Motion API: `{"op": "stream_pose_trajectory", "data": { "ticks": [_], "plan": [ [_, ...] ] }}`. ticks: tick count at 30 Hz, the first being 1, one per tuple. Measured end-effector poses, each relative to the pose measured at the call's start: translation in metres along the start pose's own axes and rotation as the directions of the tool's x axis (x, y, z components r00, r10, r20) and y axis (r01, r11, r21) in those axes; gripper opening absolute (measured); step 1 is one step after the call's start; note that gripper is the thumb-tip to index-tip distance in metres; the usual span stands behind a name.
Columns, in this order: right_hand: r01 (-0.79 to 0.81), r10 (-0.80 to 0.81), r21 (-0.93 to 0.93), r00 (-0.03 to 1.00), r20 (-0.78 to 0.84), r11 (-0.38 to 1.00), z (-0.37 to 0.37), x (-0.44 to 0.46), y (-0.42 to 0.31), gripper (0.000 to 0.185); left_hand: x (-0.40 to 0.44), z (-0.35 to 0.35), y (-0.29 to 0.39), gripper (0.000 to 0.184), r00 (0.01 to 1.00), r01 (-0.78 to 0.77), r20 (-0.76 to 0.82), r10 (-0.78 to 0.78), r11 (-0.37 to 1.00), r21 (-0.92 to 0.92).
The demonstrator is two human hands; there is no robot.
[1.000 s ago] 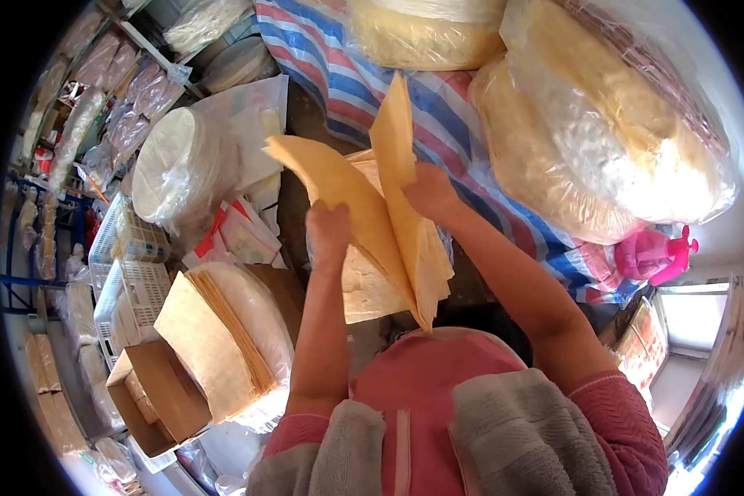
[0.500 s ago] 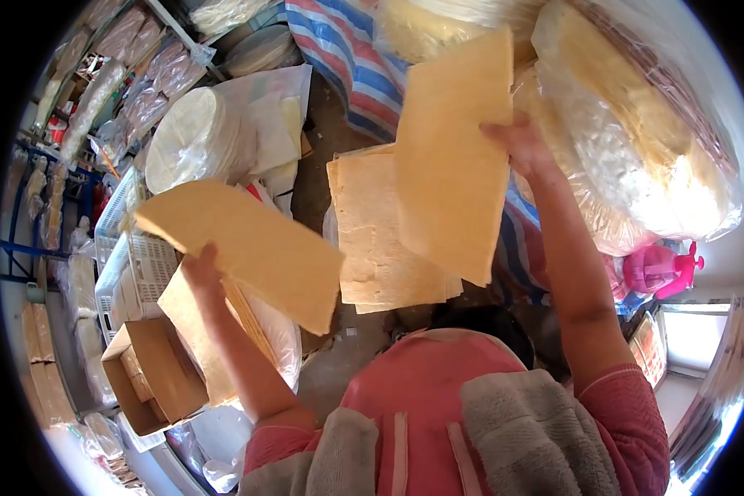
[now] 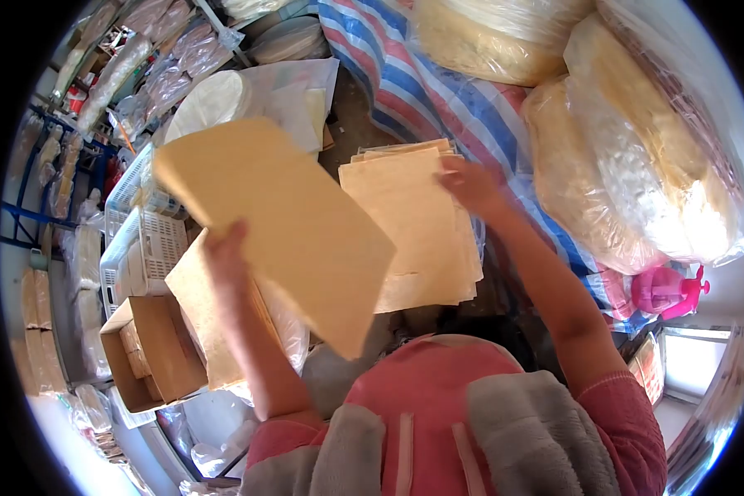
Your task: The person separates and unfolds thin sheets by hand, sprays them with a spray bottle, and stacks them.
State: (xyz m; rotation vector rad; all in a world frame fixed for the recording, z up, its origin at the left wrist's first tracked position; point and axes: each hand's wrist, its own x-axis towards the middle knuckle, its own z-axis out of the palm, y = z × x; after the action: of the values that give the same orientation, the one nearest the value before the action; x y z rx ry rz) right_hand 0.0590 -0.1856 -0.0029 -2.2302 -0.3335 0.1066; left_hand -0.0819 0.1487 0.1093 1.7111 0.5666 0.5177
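I'm watching from the far end of the feed, and the left hand (image 3: 226, 250) is gripping a big, smooth, tan rectangular sheet (image 3: 281, 215) by its lower-left edge. The sheet's right edge is overlapping a stack of pale tan, rough-edged sheets (image 3: 422, 215) in my view, though I can't tell if they're touching. Its bottom corner is pointing at the person's pink shirt (image 3: 422, 388), with just a small gap showing. The right hand (image 3: 475, 188) is lying at the stack's upper-right edge, and honestly I can't tell if those fingers are pinching anything. Room-wise, a bare strip of brown floor (image 3: 351, 112) is showing above the stack, while a red, white and blue striped tarp (image 3: 397, 62) is crowding its right side. Left is tighter: a white plastic lattice basket (image 3: 164, 236) and an open brown cardboard box (image 3: 169, 335) are sitting there. Big yellowish rounds in clear plastic (image 3: 636, 165) are filling the right, a pink plastic spray bottle (image 3: 668, 291) is standing just below, and light is coming through a window (image 3: 694, 364).
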Motion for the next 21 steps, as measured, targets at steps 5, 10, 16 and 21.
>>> {"op": "stream_pose_trajectory", "data": {
  "ticks": [5, 10, 16, 21],
  "plan": [
    [0.044, -0.137, 0.203, 0.872, 0.47, 0.978, 0.044, -0.038, -0.076, 0.078, -0.002, 0.111, -0.08, 0.023, 0.987, -0.032, 0.161, -0.007, 0.971, 0.236],
    [-0.156, -0.017, 0.284, 0.852, 0.524, 0.946, 0.057, -0.035, -0.045, 0.079, -0.016, 0.166, -0.079, 0.03, 0.841, 0.348, 0.402, -0.363, 0.931, 0.112],
    [-0.363, 0.011, 0.421, 0.768, 0.64, 0.832, 0.011, -0.025, -0.041, 0.079, -0.03, 0.173, -0.071, 0.041, 0.638, 0.441, 0.722, -0.265, 0.895, -0.061],
    [-0.419, 0.078, 0.442, 0.789, 0.609, 0.793, 0.0, -0.026, -0.023, 0.083, -0.034, 0.18, -0.068, 0.047, 0.625, 0.429, 0.742, -0.243, 0.901, -0.065]
  ]
}}
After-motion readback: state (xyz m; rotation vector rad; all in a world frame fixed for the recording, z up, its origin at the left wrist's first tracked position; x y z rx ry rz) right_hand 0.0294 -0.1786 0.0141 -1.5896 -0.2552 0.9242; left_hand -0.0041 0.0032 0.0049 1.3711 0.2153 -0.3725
